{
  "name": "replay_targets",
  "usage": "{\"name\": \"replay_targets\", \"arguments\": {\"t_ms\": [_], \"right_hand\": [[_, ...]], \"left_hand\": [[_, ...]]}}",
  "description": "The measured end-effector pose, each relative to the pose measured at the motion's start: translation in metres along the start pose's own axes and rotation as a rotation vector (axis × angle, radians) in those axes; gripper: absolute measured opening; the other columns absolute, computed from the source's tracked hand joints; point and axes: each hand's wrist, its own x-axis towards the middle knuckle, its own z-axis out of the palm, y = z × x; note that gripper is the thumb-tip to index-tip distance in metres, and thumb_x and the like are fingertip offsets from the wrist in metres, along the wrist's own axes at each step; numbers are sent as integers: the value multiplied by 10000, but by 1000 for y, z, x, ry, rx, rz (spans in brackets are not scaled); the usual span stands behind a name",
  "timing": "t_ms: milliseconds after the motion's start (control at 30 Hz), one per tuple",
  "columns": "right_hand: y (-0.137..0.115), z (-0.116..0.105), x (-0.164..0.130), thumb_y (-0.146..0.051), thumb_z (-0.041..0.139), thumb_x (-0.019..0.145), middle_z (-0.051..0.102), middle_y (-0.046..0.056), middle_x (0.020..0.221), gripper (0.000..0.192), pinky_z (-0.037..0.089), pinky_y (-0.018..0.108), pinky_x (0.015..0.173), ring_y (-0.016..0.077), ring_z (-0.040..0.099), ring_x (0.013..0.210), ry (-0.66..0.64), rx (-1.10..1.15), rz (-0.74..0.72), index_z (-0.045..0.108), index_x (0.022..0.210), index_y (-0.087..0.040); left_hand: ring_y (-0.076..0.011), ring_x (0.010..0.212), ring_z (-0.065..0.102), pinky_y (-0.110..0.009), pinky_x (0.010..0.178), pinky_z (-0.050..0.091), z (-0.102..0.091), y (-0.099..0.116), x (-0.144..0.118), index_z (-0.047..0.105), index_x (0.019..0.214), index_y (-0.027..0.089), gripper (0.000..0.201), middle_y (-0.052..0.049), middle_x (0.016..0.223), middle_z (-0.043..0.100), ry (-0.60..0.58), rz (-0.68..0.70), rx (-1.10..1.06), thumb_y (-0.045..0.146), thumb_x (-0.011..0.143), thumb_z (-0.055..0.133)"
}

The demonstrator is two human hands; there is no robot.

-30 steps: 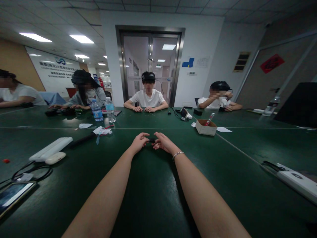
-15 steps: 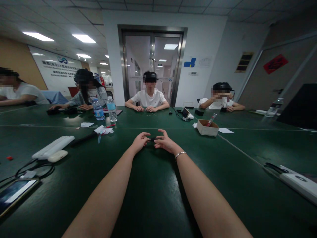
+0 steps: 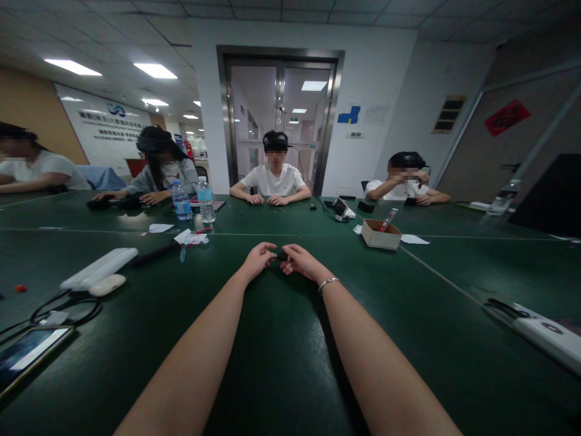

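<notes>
Head cam view, nearest stuff first: a phone [image 3: 29, 356] lies at the near left edge of the green table [image 3: 281, 363], with a black cable [image 3: 63, 309] coiled just past it. Both forearms stretch out to the middle of the table, where the left hand [image 3: 258, 260] and right hand [image 3: 299, 261] meet, fingertips of each pinching a small black object [image 3: 280, 257] between them, just above the tabletop. Too tiny to tell what it is. Further out sits a cardboard box [image 3: 380, 235], two water bottles [image 3: 194, 203], and a person in a white shirt [image 3: 271, 180] across the table.
</notes>
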Motion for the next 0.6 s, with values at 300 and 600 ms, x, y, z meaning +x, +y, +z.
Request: {"name": "replay_targets", "arguments": {"t_ms": [300,600], "right_hand": [[2,-2,1,-264,572,822,543,19,798,337,514,202,422,98,599,467,19,33,-21,370,1082,-196],[1,1,1,-255,594,809,539,9,803,305,528,213,441,102,612,481,31,41,-31,395,1032,-197]], "left_hand": [[-63,456,432,-174,430,329,0,3,-2,552,967,131,282,37,585,488,-6,-5,-9,156,688,517],[-65,461,435,-178,443,336,0,1,-1,558,962,132,278,36,584,494,-4,1,14,157,688,518]]}}
